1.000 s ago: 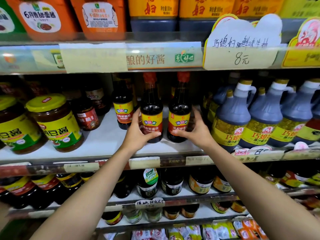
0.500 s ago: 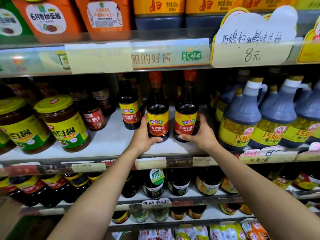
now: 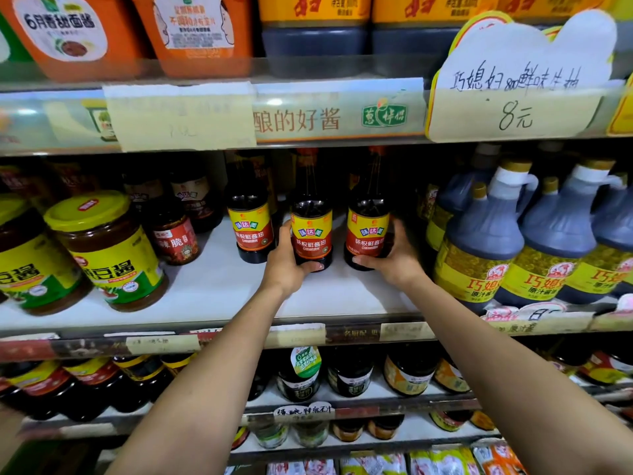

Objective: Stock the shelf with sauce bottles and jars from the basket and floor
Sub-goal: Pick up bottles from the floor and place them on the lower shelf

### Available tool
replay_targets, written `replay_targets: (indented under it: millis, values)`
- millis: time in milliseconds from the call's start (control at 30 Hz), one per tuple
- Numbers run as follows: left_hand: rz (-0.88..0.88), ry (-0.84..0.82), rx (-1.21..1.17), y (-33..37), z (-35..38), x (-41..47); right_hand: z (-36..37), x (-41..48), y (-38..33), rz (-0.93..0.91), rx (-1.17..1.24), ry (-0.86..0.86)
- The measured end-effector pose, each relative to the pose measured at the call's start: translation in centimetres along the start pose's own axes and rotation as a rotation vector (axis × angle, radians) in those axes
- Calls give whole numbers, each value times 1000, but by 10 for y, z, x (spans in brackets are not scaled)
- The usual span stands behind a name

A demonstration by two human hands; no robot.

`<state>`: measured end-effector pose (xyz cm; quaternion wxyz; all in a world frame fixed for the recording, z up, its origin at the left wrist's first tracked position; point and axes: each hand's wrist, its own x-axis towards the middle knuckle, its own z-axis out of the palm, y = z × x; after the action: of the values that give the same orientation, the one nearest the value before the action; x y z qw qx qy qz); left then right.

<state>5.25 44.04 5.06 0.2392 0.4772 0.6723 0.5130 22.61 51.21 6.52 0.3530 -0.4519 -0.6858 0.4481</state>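
Observation:
Three dark soy sauce bottles with red and yellow labels stand upright in a row on the middle shelf (image 3: 219, 289). My left hand (image 3: 286, 265) grips the base of the middle bottle (image 3: 311, 231), thumb across its front. Around the lower part of the right bottle (image 3: 368, 228) curls my right hand (image 3: 394, 258). Just left of my left hand stands the third bottle (image 3: 251, 224), untouched. No basket or floor shows in the head view.
Big jars with yellow lids (image 3: 106, 248) lean at the left. A small red-labelled jar (image 3: 174, 234) stands behind them. Large grey jugs (image 3: 479, 241) crowd the right side. White shelf surface lies bare in front of the bottles. More jars fill the shelf below (image 3: 301, 371).
Both hands have slid from the bottles' sides down round their bases, and the two bottles sit a little further back on the shelf. The camera has moved closer.

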Motion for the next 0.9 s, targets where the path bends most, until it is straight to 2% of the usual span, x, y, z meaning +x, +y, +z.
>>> replay_targets:
  millis: [167,900]
  values:
    - [-5,11,-22,-2,2,10,3,8,-1,-12,59,24]
    - [-6,45,-37,-17,12,28,7,32,7,-55,26,61]
